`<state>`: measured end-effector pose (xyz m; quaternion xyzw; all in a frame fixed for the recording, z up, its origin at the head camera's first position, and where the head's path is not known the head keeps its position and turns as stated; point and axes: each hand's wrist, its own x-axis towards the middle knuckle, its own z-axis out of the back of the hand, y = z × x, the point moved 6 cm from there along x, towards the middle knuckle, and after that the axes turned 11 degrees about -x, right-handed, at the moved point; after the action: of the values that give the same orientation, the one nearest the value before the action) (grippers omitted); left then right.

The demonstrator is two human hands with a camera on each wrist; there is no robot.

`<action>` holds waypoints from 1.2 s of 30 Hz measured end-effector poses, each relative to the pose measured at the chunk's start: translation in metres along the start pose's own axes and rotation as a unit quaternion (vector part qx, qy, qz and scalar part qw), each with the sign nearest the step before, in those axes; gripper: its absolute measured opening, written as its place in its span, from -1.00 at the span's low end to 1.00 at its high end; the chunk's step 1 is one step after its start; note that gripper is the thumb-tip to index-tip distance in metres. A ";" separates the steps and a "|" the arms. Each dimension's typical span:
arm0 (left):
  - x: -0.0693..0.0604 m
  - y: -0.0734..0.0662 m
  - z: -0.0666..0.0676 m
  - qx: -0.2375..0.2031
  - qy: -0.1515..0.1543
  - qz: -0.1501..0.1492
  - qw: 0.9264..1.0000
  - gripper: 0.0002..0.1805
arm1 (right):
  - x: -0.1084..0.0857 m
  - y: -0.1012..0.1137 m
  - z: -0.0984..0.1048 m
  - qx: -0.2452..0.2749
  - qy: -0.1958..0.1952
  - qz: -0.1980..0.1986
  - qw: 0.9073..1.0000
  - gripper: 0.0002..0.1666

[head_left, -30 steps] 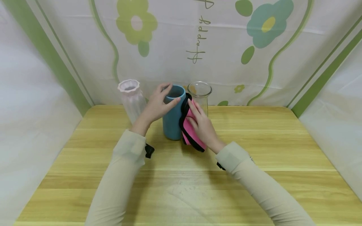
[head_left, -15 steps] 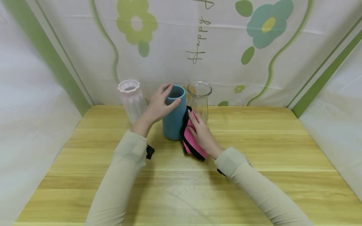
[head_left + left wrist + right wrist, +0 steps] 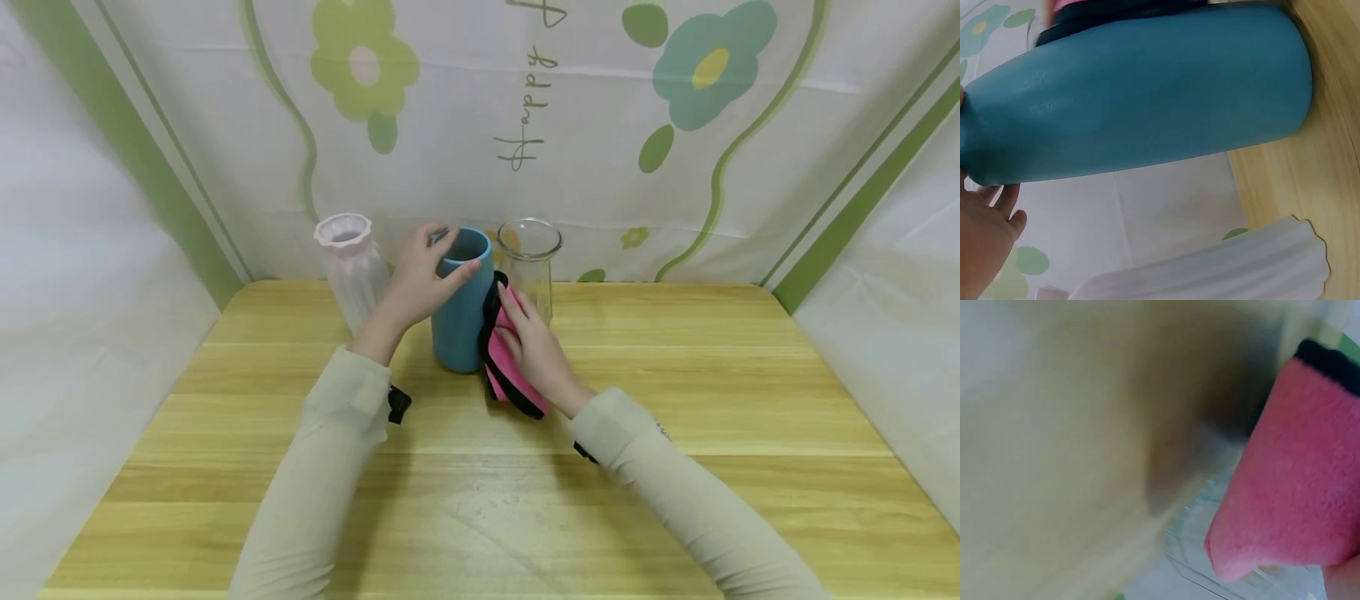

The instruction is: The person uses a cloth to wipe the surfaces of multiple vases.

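A tall blue vase (image 3: pixel 456 321) stands upright at the middle of the table. Near its top my left hand (image 3: pixel 417 279) grips it, thumb on the near side and fingers at the rim; the left wrist view shows fingers around the neck end of the vase (image 3: pixel 1147 100). My right hand (image 3: pixel 542 354) holds a folded pink cloth with black edging (image 3: pixel 506 362) against the right side of the vase. In the right wrist view the fuzzy cloth (image 3: pixel 1297 475) covers most of what the fingers do.
A pale pink fluted vase (image 3: pixel 354 279) with a wavy rim stands left of the blue one, partly behind my left arm. A clear glass vase (image 3: pixel 536 267) is at the right, behind the cloth. A printed curtain (image 3: pixel 465 100) rises beyond the wooden table (image 3: pixel 705 367).
My right hand and the cloth have slid down along the blue vase, then a little back up. The left hand and all three vases have stayed in place.
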<state>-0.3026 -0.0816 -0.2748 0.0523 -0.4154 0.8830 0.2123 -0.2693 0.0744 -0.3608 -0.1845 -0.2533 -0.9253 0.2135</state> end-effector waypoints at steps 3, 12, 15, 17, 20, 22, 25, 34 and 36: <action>0.000 0.000 0.001 0.005 0.000 0.000 1.000 -0.26 | 0.007 0.005 0.010 0.001 -0.025 0.008 1.000 -0.28; -0.001 0.000 -0.001 -0.013 0.035 0.008 0.999 -0.30 | 0.011 0.008 0.016 0.007 -0.035 0.019 0.999 -0.27; -0.001 0.001 -0.002 -0.019 0.037 0.014 0.999 -0.30 | 0.007 0.005 0.010 0.011 -0.024 0.018 1.000 -0.27; 0.000 0.002 -0.002 -0.020 0.034 0.016 0.999 -0.29 | 0.004 0.003 0.005 0.010 -0.010 0.016 1.000 -0.26; 0.001 0.003 -0.003 -0.018 0.028 0.019 0.999 -0.26 | -0.002 -0.002 -0.005 0.007 0.017 0.001 1.000 -0.25; 0.001 0.003 -0.003 -0.021 0.023 0.022 0.999 -0.24 | -0.006 -0.006 -0.011 -0.004 0.037 -0.012 0.999 -0.25; 0.002 0.002 -0.003 -0.019 0.017 0.024 0.999 -0.23 | -0.011 -0.010 -0.016 -0.014 0.056 -0.030 0.998 -0.25; 0.001 -0.002 -0.001 0.019 0.004 -0.002 1.000 -0.25 | -0.001 -0.001 -0.003 0.010 0.012 -0.010 1.000 -0.27; 0.000 -0.001 0.000 0.022 -0.001 -0.006 1.000 -0.25 | 0.005 0.004 0.006 0.015 -0.003 -0.005 1.000 -0.27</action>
<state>-0.3023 -0.0809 -0.2735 0.0604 -0.3954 0.8907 0.2159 -0.2702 0.0731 -0.3522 -0.1824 -0.2686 -0.9219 0.2112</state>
